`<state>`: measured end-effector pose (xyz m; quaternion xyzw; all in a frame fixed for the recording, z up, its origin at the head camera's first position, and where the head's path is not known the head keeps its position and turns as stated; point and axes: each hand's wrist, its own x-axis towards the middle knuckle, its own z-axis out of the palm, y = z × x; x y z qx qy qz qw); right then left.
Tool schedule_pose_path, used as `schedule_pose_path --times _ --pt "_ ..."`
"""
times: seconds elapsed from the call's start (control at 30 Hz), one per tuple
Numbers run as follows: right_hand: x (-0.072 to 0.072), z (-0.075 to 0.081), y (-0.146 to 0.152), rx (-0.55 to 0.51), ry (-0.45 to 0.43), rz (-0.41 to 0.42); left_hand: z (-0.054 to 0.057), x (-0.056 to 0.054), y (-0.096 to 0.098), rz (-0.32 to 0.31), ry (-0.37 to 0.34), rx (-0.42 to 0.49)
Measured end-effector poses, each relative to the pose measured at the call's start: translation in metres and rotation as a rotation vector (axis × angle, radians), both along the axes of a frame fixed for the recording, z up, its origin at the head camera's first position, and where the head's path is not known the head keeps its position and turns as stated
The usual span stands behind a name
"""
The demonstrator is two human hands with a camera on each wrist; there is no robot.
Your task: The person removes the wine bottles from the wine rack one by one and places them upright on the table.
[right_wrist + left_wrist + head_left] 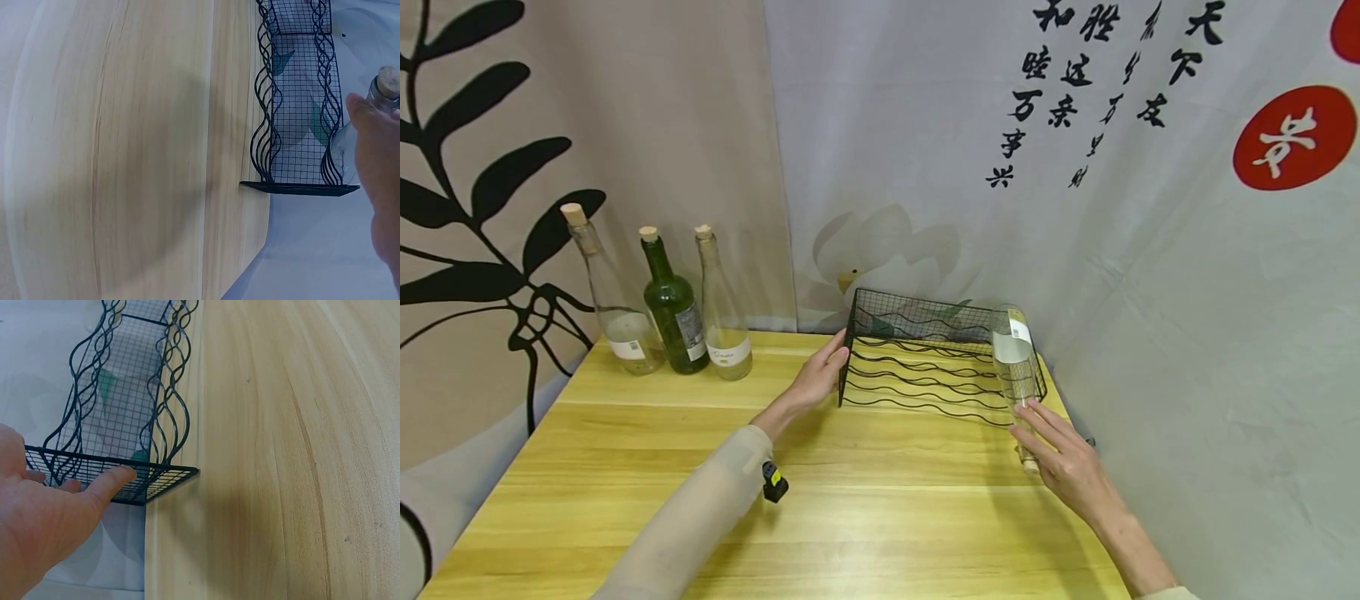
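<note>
A black wire wine rack with wavy bars and mesh ends stands at the table's back edge. My left hand rests against its left end panel. In the left wrist view, the thumb of that hand lies across the mesh. A clear glass bottle with a pale label lies over the rack's right end, its corked neck pointing toward me. My right hand holds it by the neck. The cork shows beyond the thumb in the right wrist view; the other fingers are mostly hidden there.
At the table's back left stand three corked bottles: a clear one, a green one and another clear one. A printed cloth hangs behind the wooden table and along its right side.
</note>
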<state>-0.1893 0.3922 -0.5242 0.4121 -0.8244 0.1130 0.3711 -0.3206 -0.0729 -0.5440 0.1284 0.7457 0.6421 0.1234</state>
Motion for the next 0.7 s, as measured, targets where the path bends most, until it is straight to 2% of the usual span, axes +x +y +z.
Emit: schedule_pose_path --times 0.2,0.47,0.7 --pt "-0.001 0.001 -0.001 -0.006 -0.003 -0.002 -0.001 0.0 0.001 0.0 0.005 -0.007" --pt "0.003 0.009 0.002 -0.018 -0.101 0.002 0.0 -0.001 0.0 -0.007 0.003 -0.009" --pt "0.002 0.017 0.001 -0.063 -0.114 0.038 0.0 -0.001 -0.001 -0.012 -0.005 -0.001"
